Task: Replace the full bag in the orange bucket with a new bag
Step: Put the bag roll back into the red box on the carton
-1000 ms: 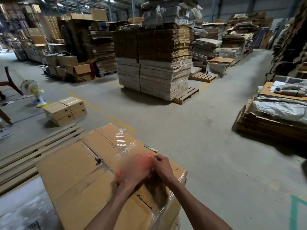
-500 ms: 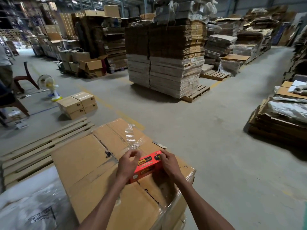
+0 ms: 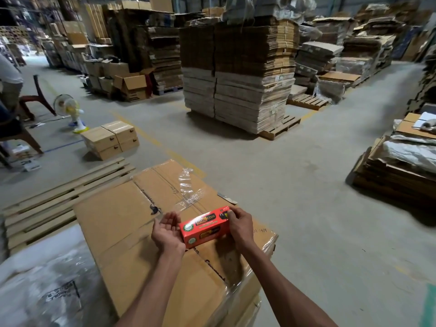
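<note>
A small red box (image 3: 204, 227) with printed labels sits above a large flat cardboard stack (image 3: 122, 223) wrapped in clear film. My right hand (image 3: 239, 224) grips the box's right end, fingers curled over its top edge. My left hand (image 3: 166, 231) is palm-up beside the box's left end, its fingers relaxed, its heel touching the box's lower left corner. The orange bucket is not in view.
Wooden slats (image 3: 54, 199) lie left of the stack. Small cartons (image 3: 111, 139) and a floor fan (image 3: 70, 112) stand further left, near a seated person (image 3: 8, 90). A tall pallet of flat cardboard (image 3: 238, 74) stands ahead, and cardboard piles (image 3: 398, 166) lie on the right.
The box was between both hands half a second ago. My left hand has let go and turned palm-up, and the box has turned so its left end shows. The view has shifted.
</note>
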